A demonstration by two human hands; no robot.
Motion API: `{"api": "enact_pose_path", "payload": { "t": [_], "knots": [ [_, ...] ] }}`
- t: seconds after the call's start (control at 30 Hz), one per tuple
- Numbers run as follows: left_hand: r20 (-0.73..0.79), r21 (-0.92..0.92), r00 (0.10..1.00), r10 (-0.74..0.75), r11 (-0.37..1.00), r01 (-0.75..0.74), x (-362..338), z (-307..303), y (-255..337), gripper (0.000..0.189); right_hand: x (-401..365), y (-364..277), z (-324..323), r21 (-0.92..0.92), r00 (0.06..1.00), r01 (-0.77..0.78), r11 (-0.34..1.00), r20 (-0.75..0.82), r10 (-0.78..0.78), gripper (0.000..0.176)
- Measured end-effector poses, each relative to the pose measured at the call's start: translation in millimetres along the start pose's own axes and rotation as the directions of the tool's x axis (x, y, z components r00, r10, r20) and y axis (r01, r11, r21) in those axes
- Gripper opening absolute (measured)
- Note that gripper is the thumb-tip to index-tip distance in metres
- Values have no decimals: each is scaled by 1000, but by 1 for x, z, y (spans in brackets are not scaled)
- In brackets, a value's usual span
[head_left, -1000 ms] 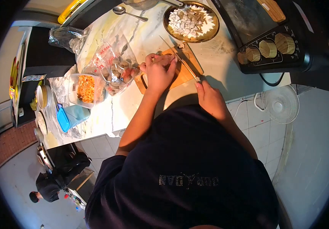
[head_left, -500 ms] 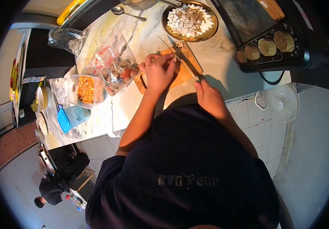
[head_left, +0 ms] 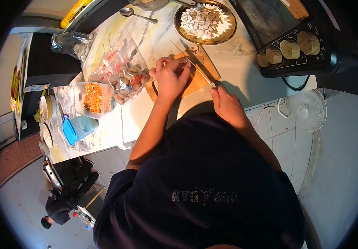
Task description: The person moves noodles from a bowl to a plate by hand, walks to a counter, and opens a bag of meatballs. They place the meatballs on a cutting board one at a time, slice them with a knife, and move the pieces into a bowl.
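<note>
1. Your right hand is closed round the handle of the knife. Its thin pale blade slants far-left over the board.
2. Your left hand, fingers curled, presses on the cutting board; whatever it pins is hidden, so I cannot tell what it grips.
3. The board is orange-brown wood, mid-counter, just near of the bowl of pale pieces.

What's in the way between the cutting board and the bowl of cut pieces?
Nothing visible. The bowl sits just past the cutting board, only bare counter between them. The right hand holds the knife over the board.
</note>
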State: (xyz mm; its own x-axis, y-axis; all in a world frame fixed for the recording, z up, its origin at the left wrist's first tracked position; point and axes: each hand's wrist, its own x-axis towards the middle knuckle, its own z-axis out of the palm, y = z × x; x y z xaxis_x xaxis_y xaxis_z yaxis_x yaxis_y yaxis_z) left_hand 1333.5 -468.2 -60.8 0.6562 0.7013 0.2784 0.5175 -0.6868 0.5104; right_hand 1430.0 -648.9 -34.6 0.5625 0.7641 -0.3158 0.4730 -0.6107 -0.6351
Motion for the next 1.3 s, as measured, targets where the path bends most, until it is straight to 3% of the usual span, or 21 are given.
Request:
{"api": "enact_pose_path", "payload": {
  "t": [0.27,0.33,0.5,0.87,1.3],
  "knots": [
    [-37,-25,999,5,1000,-6,0,1,0,17,2,-1,0,-19,1000,-8,1000,-7,8,39],
    [36,6,999,-40,999,40,1,-1,2,18,3,0,2,-25,1000,-22,999,3,22,39],
    [22,-2,999,-36,999,36,0,0,0,17,2,-5,-2,-22,999,-48,999,21,49,38],
    [18,-8,999,-42,999,42,-1,3,-4,19,4,1,2,-8,1000,-2,1000,-2,2,40],
    [-14,12,1000,9,1000,-8,-3,6,-5,19,4,-1,1,-9,998,-54,999,21,54,40]
  ]
}}
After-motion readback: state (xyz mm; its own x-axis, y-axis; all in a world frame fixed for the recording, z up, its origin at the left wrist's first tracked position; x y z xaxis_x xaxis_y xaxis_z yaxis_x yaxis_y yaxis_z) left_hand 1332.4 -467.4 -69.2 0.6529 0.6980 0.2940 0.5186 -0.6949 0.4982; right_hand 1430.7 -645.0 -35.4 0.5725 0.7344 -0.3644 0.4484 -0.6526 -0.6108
